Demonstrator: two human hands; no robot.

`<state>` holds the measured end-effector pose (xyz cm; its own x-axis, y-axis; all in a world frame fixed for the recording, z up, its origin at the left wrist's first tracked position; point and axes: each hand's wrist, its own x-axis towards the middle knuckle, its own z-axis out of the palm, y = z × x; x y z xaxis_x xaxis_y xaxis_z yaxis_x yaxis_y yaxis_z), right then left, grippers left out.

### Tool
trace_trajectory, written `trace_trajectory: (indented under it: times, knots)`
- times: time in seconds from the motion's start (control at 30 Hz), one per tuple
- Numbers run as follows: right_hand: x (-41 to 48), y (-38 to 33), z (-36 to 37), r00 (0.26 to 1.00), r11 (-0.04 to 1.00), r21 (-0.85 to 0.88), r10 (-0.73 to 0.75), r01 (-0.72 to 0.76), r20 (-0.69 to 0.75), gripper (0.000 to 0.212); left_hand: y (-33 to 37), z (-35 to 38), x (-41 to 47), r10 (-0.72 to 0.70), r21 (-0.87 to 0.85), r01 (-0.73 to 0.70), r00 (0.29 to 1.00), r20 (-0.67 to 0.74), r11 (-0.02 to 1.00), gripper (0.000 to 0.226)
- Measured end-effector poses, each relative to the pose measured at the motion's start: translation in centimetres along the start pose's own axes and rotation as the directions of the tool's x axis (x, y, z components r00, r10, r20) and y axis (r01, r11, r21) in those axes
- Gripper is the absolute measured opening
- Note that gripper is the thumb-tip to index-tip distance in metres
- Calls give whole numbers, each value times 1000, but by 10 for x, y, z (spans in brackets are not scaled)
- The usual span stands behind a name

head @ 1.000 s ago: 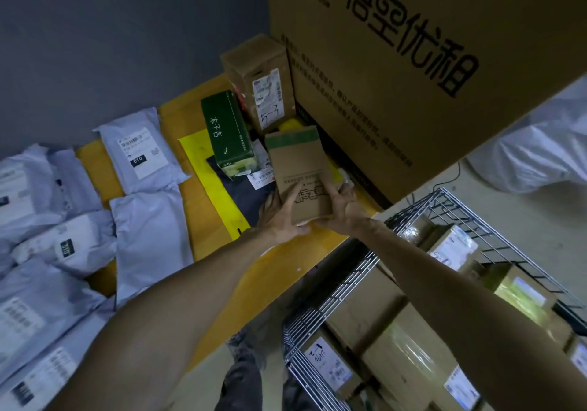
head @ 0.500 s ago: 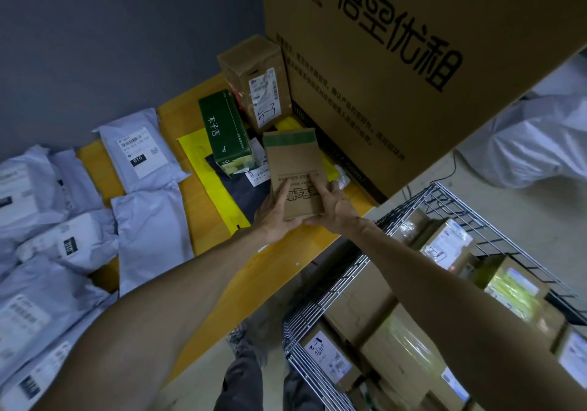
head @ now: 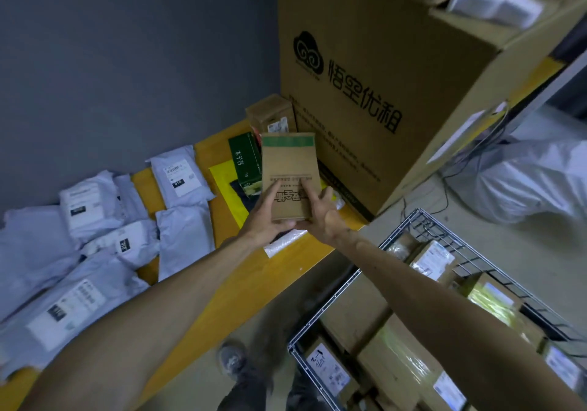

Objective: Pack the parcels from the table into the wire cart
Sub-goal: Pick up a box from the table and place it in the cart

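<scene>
Task partly done, by my read. The wire cart (head: 422,213) stood just beside the worktop (head: 254,286) and already carried a load of cardboard boxes packed tight. There was a labelled box (head: 327,367) at the near corner, a taped box (head: 397,356) next to it, a second labelled box (head: 432,261) on the far side and a yellow-green box (head: 495,302) past that. No cart floor showed between them. Could not tell how deep the stack went.

One parcel was in transit: a brown paper parcel (head: 287,169) with a green strip at its far end. It was held up over the far corner of the worktop, in front of the green box (head: 244,159), not yet over the cart. The left hand (head: 268,220) and right hand (head: 322,216) both pinched its near end, fingers laid flat on the top face. Thumbs were hard to make out.

Plenty was left on the worktop:
- grey poly mailers (head: 182,175) spread over its left part, some overlapping
- the green box
- a small cardboard box (head: 273,118) against the big printed carton (head: 381,99)
- a yellow mailer (head: 224,182)
- a bubble-wrap packet (head: 282,243) below the hands

The big carton was probably too large for the cart. A white sack (head: 533,185) lay on the floor beyond the cart. Roughly half to go, judging by the count.
</scene>
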<state>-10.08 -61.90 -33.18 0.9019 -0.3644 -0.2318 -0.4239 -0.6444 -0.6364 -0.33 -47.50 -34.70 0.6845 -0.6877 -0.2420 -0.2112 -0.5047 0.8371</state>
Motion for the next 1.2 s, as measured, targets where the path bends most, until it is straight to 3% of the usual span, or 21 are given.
trace_trajectory:
  times: [0.27,0.43,0.77,0.97,1.2]
  knots:
    - [-59,-46,-13,997,1000,5,16,-16,-82,106,25,-27,-55,186,215,-187,982,26,959,98]
    - [-111,-68,-12,981,988,-131,53,-78,-187,107,30,-40,-81,353,313,-366,930,100,876,98]
    - [-208,-82,-5,886,984,-75,113,-164,-450,107,61,-27,-128,469,177,-529,834,292,830,98]
    - [-268,-73,-22,754,979,64,188,-191,-630,106,99,8,-153,555,111,-633,738,383,766,97]
    - [-336,-31,-34,661,967,87,227,-238,-715,115,142,71,-184,600,70,-716,630,493,695,96]
